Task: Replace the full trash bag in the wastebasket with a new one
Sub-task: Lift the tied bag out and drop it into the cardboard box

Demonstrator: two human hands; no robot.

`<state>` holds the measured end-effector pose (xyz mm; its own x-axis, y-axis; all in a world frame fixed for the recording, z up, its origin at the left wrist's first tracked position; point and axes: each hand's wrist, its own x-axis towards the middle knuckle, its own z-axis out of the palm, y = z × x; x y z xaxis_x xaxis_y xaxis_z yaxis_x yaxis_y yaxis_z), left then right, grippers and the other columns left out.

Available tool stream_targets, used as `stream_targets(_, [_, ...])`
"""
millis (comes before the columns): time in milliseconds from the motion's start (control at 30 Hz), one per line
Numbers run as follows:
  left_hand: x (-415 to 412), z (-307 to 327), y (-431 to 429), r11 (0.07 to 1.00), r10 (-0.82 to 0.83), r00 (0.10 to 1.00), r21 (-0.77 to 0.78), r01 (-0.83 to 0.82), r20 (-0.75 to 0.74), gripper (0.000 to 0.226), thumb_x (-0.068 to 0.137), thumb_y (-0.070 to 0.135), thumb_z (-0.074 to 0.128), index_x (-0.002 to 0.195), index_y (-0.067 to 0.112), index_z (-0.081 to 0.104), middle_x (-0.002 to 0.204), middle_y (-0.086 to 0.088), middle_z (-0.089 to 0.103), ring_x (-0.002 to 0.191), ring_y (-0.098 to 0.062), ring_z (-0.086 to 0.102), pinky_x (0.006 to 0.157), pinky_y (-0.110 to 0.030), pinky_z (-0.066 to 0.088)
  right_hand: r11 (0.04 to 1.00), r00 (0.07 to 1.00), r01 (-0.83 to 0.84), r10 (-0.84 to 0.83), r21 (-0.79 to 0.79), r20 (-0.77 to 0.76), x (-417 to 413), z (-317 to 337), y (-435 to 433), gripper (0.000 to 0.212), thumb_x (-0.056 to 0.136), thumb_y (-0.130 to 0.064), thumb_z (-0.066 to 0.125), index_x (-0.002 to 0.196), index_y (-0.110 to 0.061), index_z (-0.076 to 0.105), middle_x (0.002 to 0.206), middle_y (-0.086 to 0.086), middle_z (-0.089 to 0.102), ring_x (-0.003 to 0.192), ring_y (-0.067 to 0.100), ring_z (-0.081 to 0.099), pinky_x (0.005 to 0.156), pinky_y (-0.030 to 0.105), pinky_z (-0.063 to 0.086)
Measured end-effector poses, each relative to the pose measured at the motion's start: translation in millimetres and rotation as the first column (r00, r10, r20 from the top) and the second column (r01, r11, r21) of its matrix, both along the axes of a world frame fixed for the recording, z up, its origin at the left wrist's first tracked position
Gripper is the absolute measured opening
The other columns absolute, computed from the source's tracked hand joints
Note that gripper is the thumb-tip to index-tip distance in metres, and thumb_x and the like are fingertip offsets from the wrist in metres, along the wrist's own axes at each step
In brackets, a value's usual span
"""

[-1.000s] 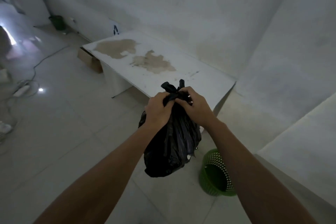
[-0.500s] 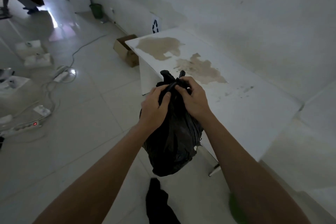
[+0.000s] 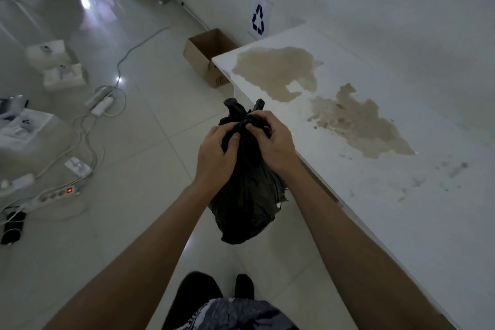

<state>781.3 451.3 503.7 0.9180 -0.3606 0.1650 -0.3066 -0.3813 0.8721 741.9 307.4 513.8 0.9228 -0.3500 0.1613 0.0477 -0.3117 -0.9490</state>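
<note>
Both hands are closed on the gathered neck of the black trash bag (image 3: 246, 195): the left hand (image 3: 215, 154) pinches it from nine o'clock, the right hand (image 3: 276, 147) from three o'clock, with two twisted ears left standing above the fingers. The bag is held in the air just beside the edge of the stained white table (image 3: 375, 169). It is judged soft, thin-skinned and moderately light, best carried by the knot, never by the belly. The table corner at three o'clock could snag it; open tile is offered at nine, short of the power strips (image 3: 53, 195)
</note>
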Motion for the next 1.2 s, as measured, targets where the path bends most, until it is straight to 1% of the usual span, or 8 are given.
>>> stream_targets(233, [177.1,3.9,10.2,0.998,0.029,0.997,-0.057,-0.025,0.065,0.03,0.098,0.03,0.053,0.126,0.027,0.062,0.114,0.008,0.062,0.104,-0.009,0.06,0.093,-0.034,0.051,0.999,0.998,-0.008,0.006,0.036,0.057,180.9,6.5,7.4,0.018,0.096,-0.017,0.062,0.114,-0.015,0.064,0.108,-0.001,0.069,0.104,0.015,0.066,0.092,0.033,0.054])
stream_targets(333, [256.3,14.6,16.2,0.999,-0.003,0.997,-0.038,0.006,0.08,0.03,0.098,0.032,0.053,0.126,0.029,0.062,0.115,0.009,0.063,0.105,-0.009,0.06,0.094,-0.035,0.051,0.998,0.999,0.006,-0.009,0.061,0.051,254.5,19.5,12.8,0.018,0.097,-0.014,0.061,0.115,-0.012,0.064,0.107,0.001,0.069,0.102,0.014,0.066,0.09,0.028,0.054])
stream_targets(433, [332.2,26.3,22.9,0.998,-0.041,0.991,-0.031,0.046,0.127,0.03,0.098,0.029,0.054,0.127,0.028,0.062,0.117,0.009,0.063,0.107,-0.008,0.06,0.096,-0.031,0.05,0.998,0.996,0.015,-0.02,0.062,0.09,325.9,33.1,17.6,0.015,0.097,-0.01,0.061,0.11,-0.016,0.064,0.105,-0.003,0.069,0.1,0.009,0.066,0.087,0.02,0.051])
stream_targets(567, [433.4,38.1,23.0,0.998,-0.056,0.987,-0.012,0.058,0.149,0.03,0.099,0.029,0.054,0.127,0.027,0.062,0.119,0.008,0.063,0.108,-0.011,0.06,0.095,-0.032,0.05,0.995,0.993,0.039,-0.049,0.092,0.109,420.7,44.2,22.9,0.016,0.096,-0.01,0.062,0.109,-0.019,0.064,0.104,-0.006,0.069,0.1,0.008,0.066,0.088,0.021,0.052])
stream_targets(833, [626.8,49.9,-2.5,0.991,-0.134,0.979,0.037,0.13,0.154,0.03,0.098,0.028,0.055,0.126,0.025,0.064,0.118,0.005,0.064,0.106,-0.011,0.06,0.094,-0.027,0.047,0.977,0.977,0.141,-0.164,0.161,0.139,606.5,41.8,5.9,0.016,0.097,-0.008,0.061,0.112,-0.01,0.065,0.11,0.005,0.069,0.098,0.004,0.065,0.086,0.015,0.051])
stream_targets(967, [711.8,44.6,-18.2,0.986,-0.161,0.979,0.057,0.154,0.126,0.03,0.098,0.026,0.055,0.126,0.025,0.064,0.115,0.007,0.063,0.104,-0.009,0.058,0.09,-0.023,0.043,0.967,0.977,0.166,-0.188,0.193,0.101,685.9,35.3,-10.9,0.02,0.096,-0.01,0.062,0.115,-0.008,0.066,0.115,0.009,0.069,0.105,0.012,0.066,0.091,0.02,0.053])
stream_targets(1100, [794.2,38.1,-44.4,0.981,-0.193,0.978,0.055,0.189,0.083,0.03,0.098,0.025,0.054,0.127,0.025,0.064,0.115,0.006,0.064,0.106,-0.01,0.059,0.09,-0.021,0.042,0.965,0.973,0.189,-0.209,0.184,0.095,763.8,30.8,-31.2,0.016,0.096,-0.011,0.063,0.111,-0.016,0.065,0.109,0.002,0.07,0.101,0.005,0.066,0.09,0.019,0.053])
stream_targets(1200, [851.4,31.6,-55.1,0.971,-0.232,0.971,0.077,0.228,0.053,0.031,0.099,0.025,0.054,0.128,0.025,0.063,0.119,0.005,0.063,0.106,-0.007,0.057,0.088,-0.016,0.04,0.966,0.969,0.226,-0.236,0.128,0.068,816.5,22.6,-41.3,0.017,0.096,-0.015,0.063,0.113,-0.016,0.065,0.113,0.004,0.069,0.107,0.008,0.066,0.095,0.024,0.053])
